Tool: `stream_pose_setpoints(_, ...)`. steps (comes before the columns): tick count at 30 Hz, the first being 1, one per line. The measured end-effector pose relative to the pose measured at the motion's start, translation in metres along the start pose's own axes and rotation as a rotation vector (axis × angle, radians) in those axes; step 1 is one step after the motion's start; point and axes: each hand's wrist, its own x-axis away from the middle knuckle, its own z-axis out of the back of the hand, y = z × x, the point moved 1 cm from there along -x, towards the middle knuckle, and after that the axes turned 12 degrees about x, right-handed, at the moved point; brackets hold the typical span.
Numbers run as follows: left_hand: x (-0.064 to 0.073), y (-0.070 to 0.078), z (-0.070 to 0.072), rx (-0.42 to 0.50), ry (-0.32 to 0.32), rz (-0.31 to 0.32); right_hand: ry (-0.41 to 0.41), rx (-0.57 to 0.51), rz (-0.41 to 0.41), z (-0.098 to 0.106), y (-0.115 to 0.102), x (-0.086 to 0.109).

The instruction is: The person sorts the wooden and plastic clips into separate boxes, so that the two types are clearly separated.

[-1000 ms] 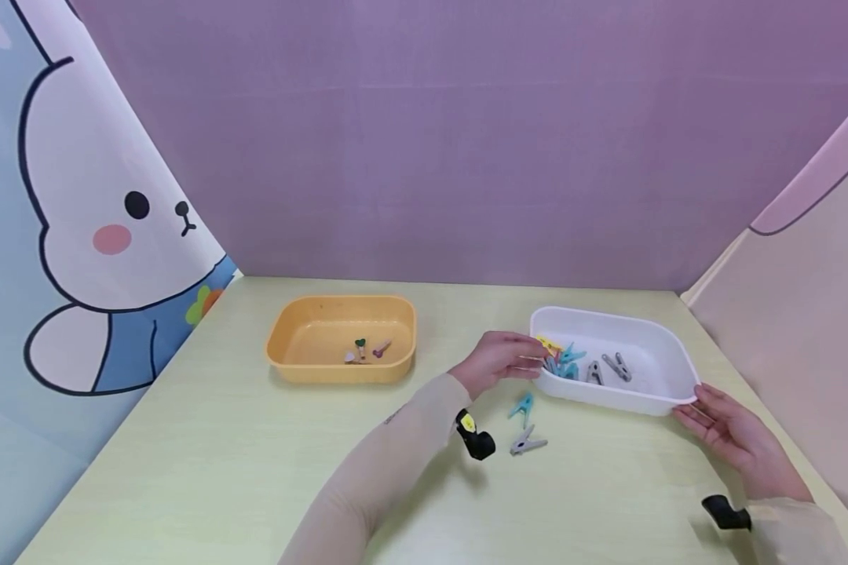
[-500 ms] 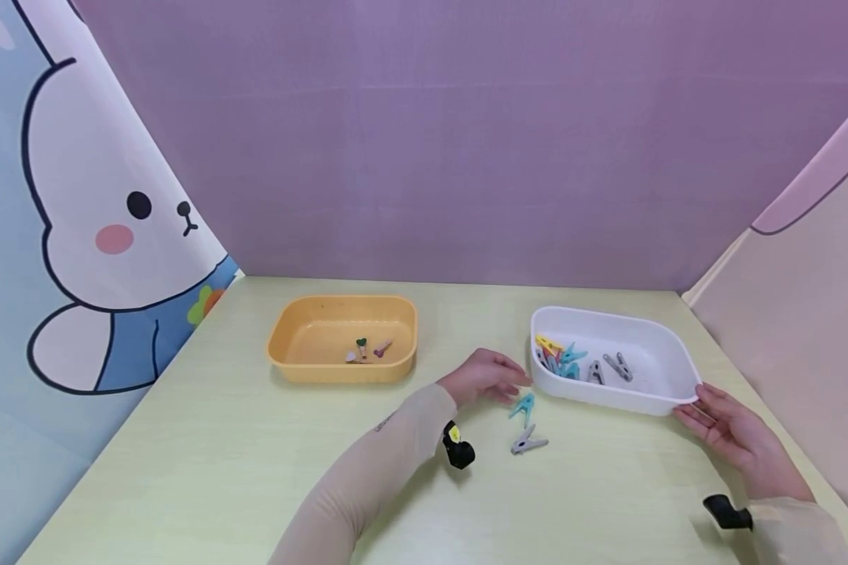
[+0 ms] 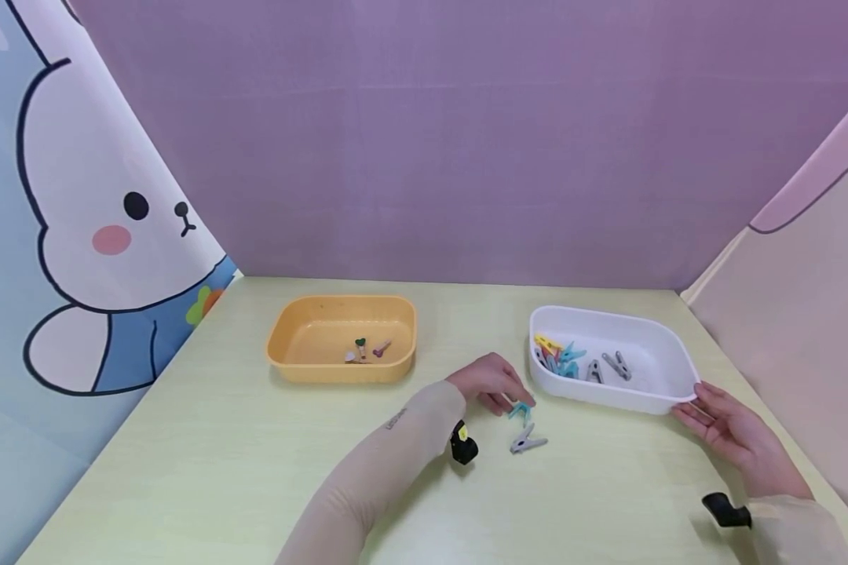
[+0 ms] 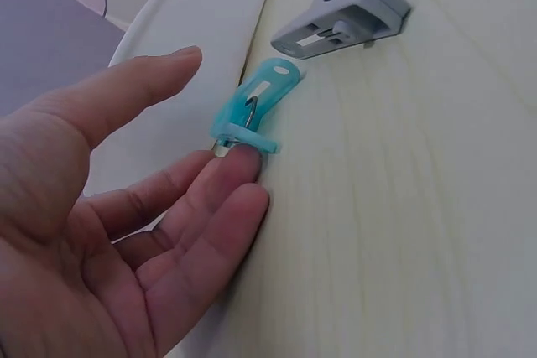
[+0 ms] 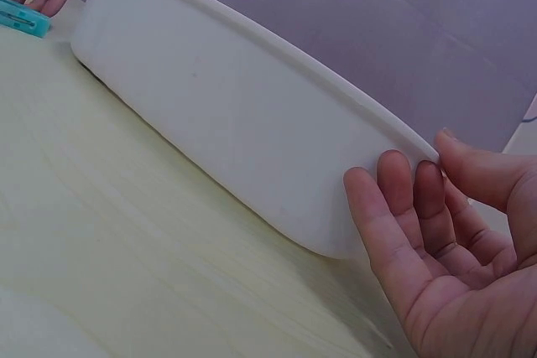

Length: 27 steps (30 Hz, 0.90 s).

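Note:
On the tabletop my left hand [image 3: 491, 382] reaches down to a teal clothespin [image 3: 521, 413]. In the left wrist view, the fingertips touch one end of that clothespin [image 4: 260, 98], while the thumb stands apart from it. Just beyond lies a grey clothespin [image 4: 352, 18], nearer to me in the head view. My right hand [image 3: 731, 431] holds the near right corner of a white plastic tub [image 3: 615, 397]. Seen from the right wrist, its thumb is at the rim and the fingers are against the outer wall [image 5: 218, 106]. Teal, grey, yellow and red clothespins [image 3: 568, 361] lie inside the tub.
To the left stands an orange-yellow tub [image 3: 304, 373] holding a few small clips [image 3: 381, 348]. A purple backdrop [image 3: 431, 157] rises behind the table, with printed cartoon cloths at both sides.
My left hand has left the white tub's near left edge and come down toward me to the teal clothespin. The right hand stays at the tub's corner.

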Motion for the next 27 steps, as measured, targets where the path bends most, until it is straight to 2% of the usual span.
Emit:
stream_pose_setpoints(7, -0.007, 0.002, -0.008, -0.138, 0.046, 0.021, -0.011, 0.009, -0.004, 0.001, 0.000, -0.001)
stream_pose_setpoints(14, -0.014, 0.002, -0.014, -0.238, 0.053, 0.018, -0.005, 0.007, -0.001, 0.003, 0.001, -0.001)
stream_pose_setpoints(27, -0.010, 0.005, -0.016, -0.286, 0.061, 0.020, -0.006, 0.014, 0.007, 0.002, 0.001, 0.000)
